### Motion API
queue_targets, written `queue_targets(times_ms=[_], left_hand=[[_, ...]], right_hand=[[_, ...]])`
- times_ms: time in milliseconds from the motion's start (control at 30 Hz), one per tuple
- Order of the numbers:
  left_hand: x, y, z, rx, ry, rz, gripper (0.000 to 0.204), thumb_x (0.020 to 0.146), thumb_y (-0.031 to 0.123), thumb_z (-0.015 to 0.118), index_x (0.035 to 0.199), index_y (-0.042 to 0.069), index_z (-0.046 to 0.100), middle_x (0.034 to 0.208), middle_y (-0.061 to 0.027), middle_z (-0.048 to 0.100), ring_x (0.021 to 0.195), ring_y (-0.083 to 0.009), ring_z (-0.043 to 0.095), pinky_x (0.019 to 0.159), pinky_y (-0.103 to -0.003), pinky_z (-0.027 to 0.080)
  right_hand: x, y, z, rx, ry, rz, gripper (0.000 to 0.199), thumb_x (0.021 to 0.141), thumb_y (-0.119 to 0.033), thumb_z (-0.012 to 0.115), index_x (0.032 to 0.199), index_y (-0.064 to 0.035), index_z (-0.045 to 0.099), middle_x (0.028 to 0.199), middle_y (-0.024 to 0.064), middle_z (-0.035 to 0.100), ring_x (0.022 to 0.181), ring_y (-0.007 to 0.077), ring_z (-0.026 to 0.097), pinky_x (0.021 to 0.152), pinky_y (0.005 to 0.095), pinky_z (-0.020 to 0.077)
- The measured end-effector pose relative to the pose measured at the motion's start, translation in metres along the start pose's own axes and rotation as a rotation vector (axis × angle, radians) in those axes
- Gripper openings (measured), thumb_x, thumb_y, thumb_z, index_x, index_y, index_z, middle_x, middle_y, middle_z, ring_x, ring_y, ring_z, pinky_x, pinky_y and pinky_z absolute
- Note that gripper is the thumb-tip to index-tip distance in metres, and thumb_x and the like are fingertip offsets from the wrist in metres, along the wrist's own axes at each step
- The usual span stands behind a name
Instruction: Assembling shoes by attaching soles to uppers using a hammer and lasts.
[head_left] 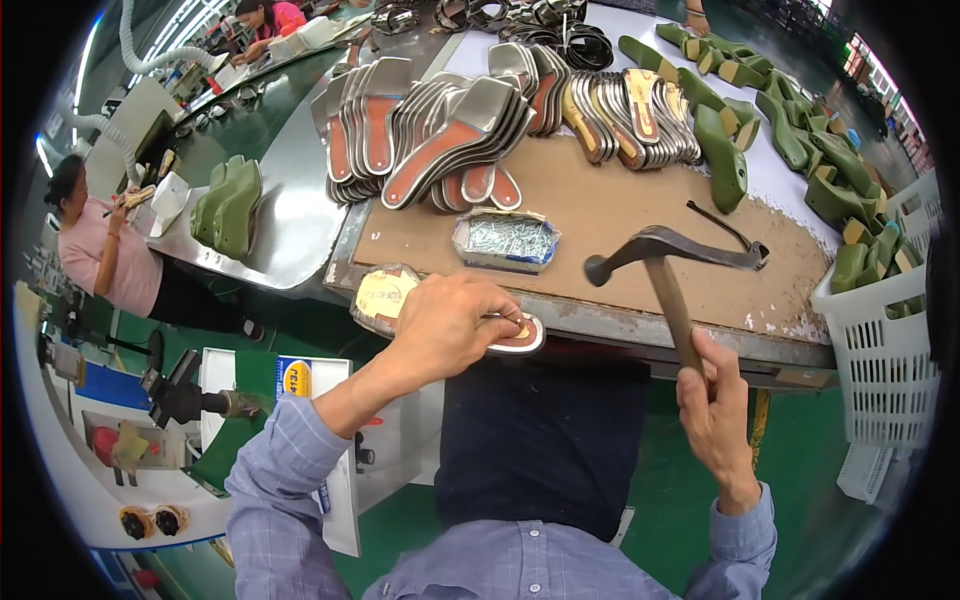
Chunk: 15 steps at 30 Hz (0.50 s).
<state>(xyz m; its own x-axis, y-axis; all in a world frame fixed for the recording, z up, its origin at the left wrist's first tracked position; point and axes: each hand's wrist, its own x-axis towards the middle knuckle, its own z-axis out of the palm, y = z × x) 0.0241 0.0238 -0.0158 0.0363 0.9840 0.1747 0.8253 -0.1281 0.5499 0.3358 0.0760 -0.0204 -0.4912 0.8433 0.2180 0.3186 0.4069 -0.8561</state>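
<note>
Two hands share one job at the brown board worktop (620, 215): the left hand (450, 325) pins a tan-and-silver shoe insole (400, 297) over the near edge, steadying it, while the right hand (715, 405), at four o'clock, clenches a wooden-handled steel hammer (665, 265) raised above. Small tray of silver nails (505, 240) sits at twelve o'clock, within reach.

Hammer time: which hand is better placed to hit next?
The right hand, probably. It grips the hammer by the handle, head raised above the workbench edge. The left hand is busy pressing down on the insole.
</note>
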Motion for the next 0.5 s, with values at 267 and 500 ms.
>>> queue_targets(times_ms=[267,500], left_hand=[[0.001,0.009,-0.005,0.028,-0.015,-0.013,0.013,0.076,0.023,0.070,0.080,0.011,0.072,0.077,-0.0069,0.068,0.078,-0.0290,0.063,0.069,-0.038,0.047],[-0.007,0.004,-0.025,0.359,0.017,0.168,0.040,0.073,0.039,0.073,0.101,0.011,0.066,0.096,-0.0078,0.067,0.099,-0.0280,0.059,0.094,-0.046,0.040]], right_hand=[[0.002,-0.036,0.021,-0.129,-0.084,-0.402,0.040,0.086,-0.002,0.063,0.124,-0.0021,0.051,0.089,0.0152,0.066,0.066,0.0197,0.063,0.058,0.0269,0.0488],[-0.023,-0.015,0.014,0.084,-0.016,-0.233,0.040,0.090,-0.003,0.060,0.128,-0.0050,0.047,0.081,0.0106,0.062,0.061,0.0151,0.054,0.057,0.0259,0.0453]])
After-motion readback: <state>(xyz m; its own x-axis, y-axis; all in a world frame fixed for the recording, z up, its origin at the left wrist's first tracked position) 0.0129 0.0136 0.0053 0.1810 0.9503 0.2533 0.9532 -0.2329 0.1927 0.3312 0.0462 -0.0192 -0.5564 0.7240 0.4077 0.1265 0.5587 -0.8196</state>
